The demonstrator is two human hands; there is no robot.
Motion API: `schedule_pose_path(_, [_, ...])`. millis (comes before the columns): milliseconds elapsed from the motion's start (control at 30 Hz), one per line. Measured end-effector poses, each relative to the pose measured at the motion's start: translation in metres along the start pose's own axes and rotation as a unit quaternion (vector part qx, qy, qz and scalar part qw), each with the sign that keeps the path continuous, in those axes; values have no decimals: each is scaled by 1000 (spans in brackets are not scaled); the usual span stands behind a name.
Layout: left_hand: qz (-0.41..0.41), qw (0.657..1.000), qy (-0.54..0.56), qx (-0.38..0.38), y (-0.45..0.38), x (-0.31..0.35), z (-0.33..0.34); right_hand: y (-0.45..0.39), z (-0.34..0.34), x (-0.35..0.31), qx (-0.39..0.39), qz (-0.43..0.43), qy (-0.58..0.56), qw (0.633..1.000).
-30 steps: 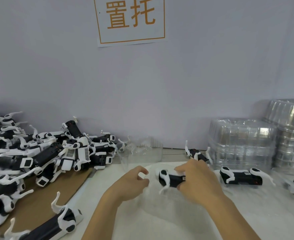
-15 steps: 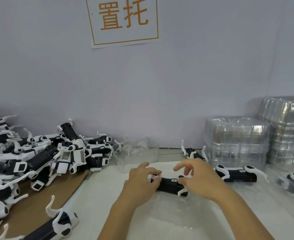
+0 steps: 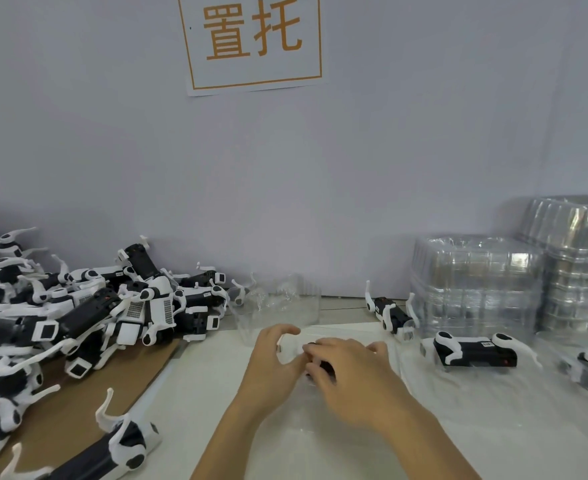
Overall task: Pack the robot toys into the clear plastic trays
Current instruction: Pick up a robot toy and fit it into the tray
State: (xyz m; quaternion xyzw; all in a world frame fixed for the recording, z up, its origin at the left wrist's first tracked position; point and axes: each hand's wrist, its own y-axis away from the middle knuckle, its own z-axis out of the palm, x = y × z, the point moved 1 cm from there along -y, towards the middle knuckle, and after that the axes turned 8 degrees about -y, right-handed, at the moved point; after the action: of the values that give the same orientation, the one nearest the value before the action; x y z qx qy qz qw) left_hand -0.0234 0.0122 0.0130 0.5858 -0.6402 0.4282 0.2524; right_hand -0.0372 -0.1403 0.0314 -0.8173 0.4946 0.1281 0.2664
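Table (image 3: pixel 195 403): toys (image 3: pixel 472 351), perhaps trays (image 3: pixel 476 285)

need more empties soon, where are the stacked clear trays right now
In the head view the stacked clear trays stand at the right against the back wall, just behind a robot toy lying flat.

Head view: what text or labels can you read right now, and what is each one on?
"置托": orange characters in an orange frame on the white paper sign stuck to the grey wall.
Small white sticker on the black-and-white robot toy lying beside the stacked clear plastic trays: too small to read.
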Motion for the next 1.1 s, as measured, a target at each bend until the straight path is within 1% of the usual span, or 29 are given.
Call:
schedule_pose_path(67, [48,998,-43,-1,1,-2,-2,0,2,-1,3,-6,19,1000])
schedule_pose_path(100, [74,995,-71,-19,1,-2,-3,0,0,1,1,2,6,1000])
schedule_pose_path(167, [95,986,-109,-84,2,-2,-8,-2,-8,6,-8,26,-67,997])
schedule_pose_path(200, [93,980,-122,-127,2,-1,-10,-2,-12,9,2,38,-115,993])
schedule_pose_path(233, [88,972,-142,-164,2,-1,-12,-2,-17,11,30,49,-164,985])
schedule_pose_path(267, [81,964,-174,-183,2,-1,-12,-2,-21,14,68,56,-210,974])
schedule_pose_path(333, [77,958,-217,-173,2,-1,-9,-1,-28,18,156,60,-288,943])
schedule_pose_path(433, [67,971,-192,-126,2,1,-6,0,-41,24,280,65,-352,891])
schedule_pose_path(467, [59,977,-173,-109,1,2,-9,1,-46,25,325,69,-374,866])
schedule_pose_path(533, [40,990,-121,-68,-2,5,-20,3,-50,27,416,94,-419,802])
schedule_pose_path(567, [25,996,-67,-52,-3,6,-26,5,-49,28,449,110,-434,773])
schedule_pose_path(600, [7,999,14,-45,-3,9,-29,5,-48,27,463,122,-445,757])
schedule_pose_path(633, [-16,993,111,-46,-2,12,-30,5,-45,27,453,123,-450,760])
schedule_pose_path(667, [-42,976,205,-53,-2,14,-30,3,-42,24,419,107,-444,785])
schedule_pose_path(733, [-74,926,358,-90,-2,18,-27,0,-30,11,307,38,-412,857])
schedule_pose_path(767, [-73,900,415,-116,-1,19,-25,0,-24,2,259,3,-389,884])
schedule_pose_path(800, [-66,876,458,-136,0,20,-24,-1,-18,-6,238,-26,-363,900])
schedule_pose_path(833, [-61,856,492,-147,0,20,-24,-1,-13,-10,241,-48,-335,910])
schedule_pose_path(867, [-59,843,513,-150,0,18,-24,-3,-10,-13,253,-63,-310,914])
schedule_pose_path(900, [-56,840,519,-145,0,16,-26,-4,-10,-13,258,-67,-286,920])
schedule_pose_path(933, [-51,849,508,-136,-1,14,-28,-4,-11,-11,254,-56,-275,926])
schedule_pose_path(967, [-44,870,474,-128,-1,12,-30,-5,-15,-9,246,-34,-287,925])
schedule_pose_path(1000, [-31,899,421,-119,-1,12,-32,-6,-20,-6,240,-3,-335,911])
schedule_pose_path(1033, [-14,929,355,-107,-1,14,-34,-6,-26,-3,239,31,-420,875])
schedule_pose_path(1067, [9,955,281,-94,0,15,-36,-6,-32,-2,229,67,-514,824])
schedule_pose_path(1100, [37,973,213,-82,0,18,-37,-5,-37,-1,214,98,-591,772])
